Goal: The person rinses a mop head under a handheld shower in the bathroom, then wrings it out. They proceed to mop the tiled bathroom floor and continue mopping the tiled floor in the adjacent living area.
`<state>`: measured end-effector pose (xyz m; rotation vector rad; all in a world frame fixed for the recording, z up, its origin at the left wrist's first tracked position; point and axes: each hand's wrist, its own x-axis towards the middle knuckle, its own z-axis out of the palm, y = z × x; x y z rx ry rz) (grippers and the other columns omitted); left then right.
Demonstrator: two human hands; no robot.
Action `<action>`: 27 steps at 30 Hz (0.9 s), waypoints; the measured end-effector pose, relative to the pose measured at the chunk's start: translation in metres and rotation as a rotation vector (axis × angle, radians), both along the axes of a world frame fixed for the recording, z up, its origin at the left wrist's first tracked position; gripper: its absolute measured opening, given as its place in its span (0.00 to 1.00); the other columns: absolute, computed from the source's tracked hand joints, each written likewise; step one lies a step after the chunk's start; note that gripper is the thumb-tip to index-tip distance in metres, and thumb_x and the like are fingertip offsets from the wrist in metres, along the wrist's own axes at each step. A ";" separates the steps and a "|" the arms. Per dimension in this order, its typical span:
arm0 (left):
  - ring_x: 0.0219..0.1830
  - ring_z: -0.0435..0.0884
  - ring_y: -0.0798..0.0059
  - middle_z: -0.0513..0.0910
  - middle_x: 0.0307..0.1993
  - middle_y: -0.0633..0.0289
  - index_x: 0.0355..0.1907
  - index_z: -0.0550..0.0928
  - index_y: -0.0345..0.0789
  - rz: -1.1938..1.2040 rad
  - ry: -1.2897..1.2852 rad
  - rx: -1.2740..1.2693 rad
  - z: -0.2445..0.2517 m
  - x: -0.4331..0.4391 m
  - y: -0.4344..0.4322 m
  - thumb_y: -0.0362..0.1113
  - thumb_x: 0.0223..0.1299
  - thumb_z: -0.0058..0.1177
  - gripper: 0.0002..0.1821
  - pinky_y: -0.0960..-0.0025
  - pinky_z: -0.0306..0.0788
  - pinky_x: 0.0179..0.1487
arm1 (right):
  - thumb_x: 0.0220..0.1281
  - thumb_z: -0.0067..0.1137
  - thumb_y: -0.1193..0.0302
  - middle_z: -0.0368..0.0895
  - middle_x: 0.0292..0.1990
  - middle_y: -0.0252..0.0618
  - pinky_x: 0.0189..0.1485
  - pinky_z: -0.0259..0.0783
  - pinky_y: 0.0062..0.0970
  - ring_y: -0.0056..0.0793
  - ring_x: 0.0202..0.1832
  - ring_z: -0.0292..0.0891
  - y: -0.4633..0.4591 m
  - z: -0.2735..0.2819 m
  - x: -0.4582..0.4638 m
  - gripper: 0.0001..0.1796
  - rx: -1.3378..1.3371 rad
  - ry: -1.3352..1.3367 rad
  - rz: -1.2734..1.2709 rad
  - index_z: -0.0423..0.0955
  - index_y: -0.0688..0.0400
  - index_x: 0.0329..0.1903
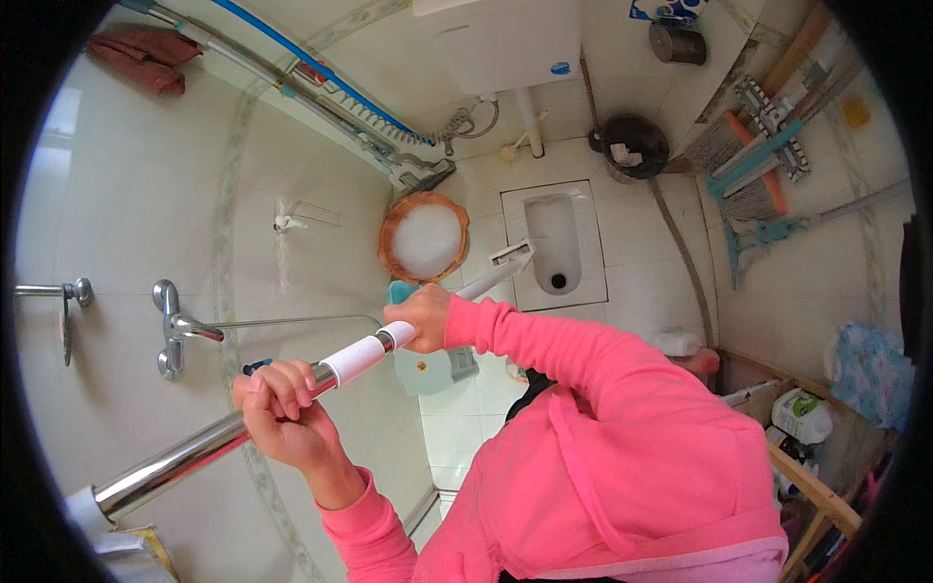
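Observation:
My left hand (pixel 288 412) grips a long-handled mop (pixel 175 459) by its shiny metal pole, to the left of my body. Farther along the same pole, my right hand (pixel 424 317) is closed around it just past a white sleeve (pixel 357 361). The pole slants from the lower left towards the floor. Its narrow white head (pixel 514 252) appears over the left rim of a white squat toilet (pixel 554 218); I cannot tell whether it touches. An orange-brown basin (pixel 385 248) holding whitish, foamy-looking water stands left of the toilet.
A pale green plastic stool (pixel 423 373) lies below my right hand. The wall tap (pixel 175 328) is at left. A dark waste bin (pixel 635 146) and hose (pixel 678 248) flank the toilet's right. Brooms and mops (pixel 758 167) hang at right. A wooden rack (pixel 813 488) holds bottles.

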<state>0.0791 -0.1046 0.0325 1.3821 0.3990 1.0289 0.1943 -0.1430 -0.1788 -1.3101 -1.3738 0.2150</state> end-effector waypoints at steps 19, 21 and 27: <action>0.12 0.56 0.79 0.57 0.09 0.68 0.17 0.56 0.41 -0.391 0.033 0.205 0.017 0.067 -0.016 0.30 0.56 0.35 0.13 0.72 0.58 0.22 | 0.41 0.60 0.71 0.72 0.22 0.38 0.27 0.66 0.37 0.44 0.26 0.71 -0.030 -0.032 0.031 0.10 -0.012 0.144 -0.307 0.68 0.52 0.28; 0.12 0.56 0.79 0.57 0.09 0.68 0.17 0.56 0.41 -0.393 0.025 0.188 0.028 0.064 -0.022 0.31 0.56 0.35 0.12 0.72 0.58 0.23 | 0.41 0.60 0.71 0.72 0.22 0.38 0.28 0.66 0.38 0.44 0.27 0.72 -0.040 -0.027 0.038 0.10 0.006 0.134 -0.264 0.68 0.52 0.28; 0.13 0.54 0.84 0.56 0.10 0.70 0.14 0.56 0.43 -0.271 0.007 0.222 0.119 -0.032 -0.018 0.32 0.63 0.36 0.19 0.77 0.55 0.23 | 0.44 0.57 0.69 0.75 0.27 0.42 0.34 0.67 0.43 0.48 0.31 0.72 -0.061 -0.130 0.061 0.09 -0.343 0.106 -0.160 0.67 0.52 0.29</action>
